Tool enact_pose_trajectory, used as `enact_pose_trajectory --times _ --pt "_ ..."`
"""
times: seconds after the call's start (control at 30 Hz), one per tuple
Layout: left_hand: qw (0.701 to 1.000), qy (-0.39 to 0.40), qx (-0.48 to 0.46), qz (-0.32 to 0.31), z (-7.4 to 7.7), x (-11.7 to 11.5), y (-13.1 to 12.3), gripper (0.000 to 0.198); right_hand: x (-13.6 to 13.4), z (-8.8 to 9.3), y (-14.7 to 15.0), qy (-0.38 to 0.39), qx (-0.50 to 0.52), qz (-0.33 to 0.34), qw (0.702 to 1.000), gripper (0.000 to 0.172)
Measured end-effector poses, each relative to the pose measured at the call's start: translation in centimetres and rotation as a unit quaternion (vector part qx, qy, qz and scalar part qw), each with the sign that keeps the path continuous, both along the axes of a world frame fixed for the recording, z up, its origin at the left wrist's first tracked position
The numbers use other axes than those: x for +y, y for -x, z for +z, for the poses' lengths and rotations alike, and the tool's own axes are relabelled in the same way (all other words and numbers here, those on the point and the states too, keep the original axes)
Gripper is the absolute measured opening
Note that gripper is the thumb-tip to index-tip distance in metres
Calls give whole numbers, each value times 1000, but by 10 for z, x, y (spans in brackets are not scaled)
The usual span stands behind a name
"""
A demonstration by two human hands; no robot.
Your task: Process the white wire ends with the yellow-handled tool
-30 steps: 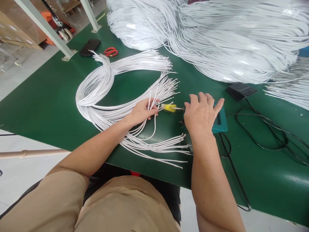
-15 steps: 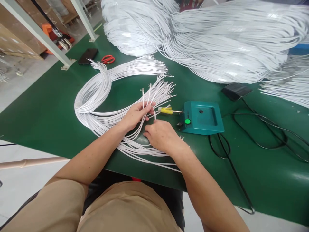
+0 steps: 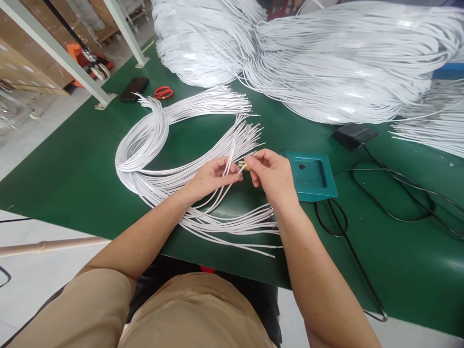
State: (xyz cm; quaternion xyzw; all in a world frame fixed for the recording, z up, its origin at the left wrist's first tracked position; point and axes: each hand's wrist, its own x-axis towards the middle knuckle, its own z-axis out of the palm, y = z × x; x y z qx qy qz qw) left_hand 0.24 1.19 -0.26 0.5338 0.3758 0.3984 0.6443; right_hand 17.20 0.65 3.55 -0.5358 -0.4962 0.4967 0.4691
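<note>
A looped bundle of thin white wires (image 3: 145, 145) lies on the green table (image 3: 72, 159), its cut ends fanned toward the middle. My left hand (image 3: 212, 178) is closed round a few of these wires and holds their ends up. My right hand (image 3: 271, 174) pinches the tip of one wire just right of the left hand. A yellow-handled screwdriver (image 3: 243, 166) lies between the hands, mostly hidden. A teal box (image 3: 311, 176) sits directly right of my right hand, partly covered by it.
Big heaps of white wire (image 3: 326, 63) fill the table's far side. Red scissors (image 3: 163, 92) and a black phone (image 3: 133, 88) lie far left. A black pedal (image 3: 355, 135) and black cables (image 3: 395, 193) lie right. Metal frame legs (image 3: 105, 99) stand at the left edge.
My right hand went from the teal box down to the wires near the table's front, then rose to pinch a wire tip beside my left hand. The left hand stayed on its wires.
</note>
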Motion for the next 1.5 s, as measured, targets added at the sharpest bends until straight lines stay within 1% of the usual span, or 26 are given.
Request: enact_pose_trajectory --times 0.07,0.13,0.23,0.33,0.43,0.53,0.67,0.73,0.83,0.9,0.93,1.0,1.1,1.23,1.33,1.37,1.4,1.47,1.5 --pt "999 -12 -34 14 -1 0 -2 30 -1 1 4 5 16 19 1000 19" --pt "998 -22 -40 30 -3 1 -3 33 -2 0 7 -4 6 30 1000 17" --pt "997 -43 -18 59 -4 1 -3 36 -1 -4 10 -17 9 24 1000 21" --pt "996 -55 6 77 -3 1 -3 36 1 -9 11 1 75 38 996 24" --pt "995 -52 1 80 0 -1 -2 35 1 -11 11 29 129 54 990 22" --pt "996 -44 -28 70 2 -3 -3 35 0 -8 13 50 172 60 982 24" --pt "996 -34 -47 74 3 -4 -5 39 0 -6 16 62 201 60 976 25" --pt "995 -38 -44 75 2 -4 -5 41 0 -7 17 66 198 59 976 23" --pt "996 -48 -43 59 2 -4 -5 42 0 -8 16 59 170 49 982 9" --pt "997 -51 -42 51 2 -4 -5 42 0 -8 14 34 145 42 988 20" --pt "997 -50 -39 48 2 -5 -5 41 0 -8 13 21 131 42 990 23" --pt "998 -45 -29 43 2 -6 -5 41 0 -6 11 1 107 46 993 19" --pt "998 -46 -16 37 1 -7 -4 39 1 -5 8 -2 75 44 996 12" --pt "997 -61 -5 53 -2 -6 -3 35 2 -6 7 -7 45 31 998 13" --pt "994 -81 -3 74 -3 -5 -2 26 2 -8 7 -30 12 19 999 12" --pt "993 -93 5 73 -3 -4 -2 26 2 -9 8 -31 10 19 999 11" --pt "992 -106 18 69 -3 -4 -1 30 2 -9 8 -24 20 25 999 10" --pt "989 -130 54 51 -2 -4 0 38 2 -9 8 17 70 47 996 9" --pt "987 -138 72 41 -2 -4 1 39 2 -9 8 41 99 57 993 9"
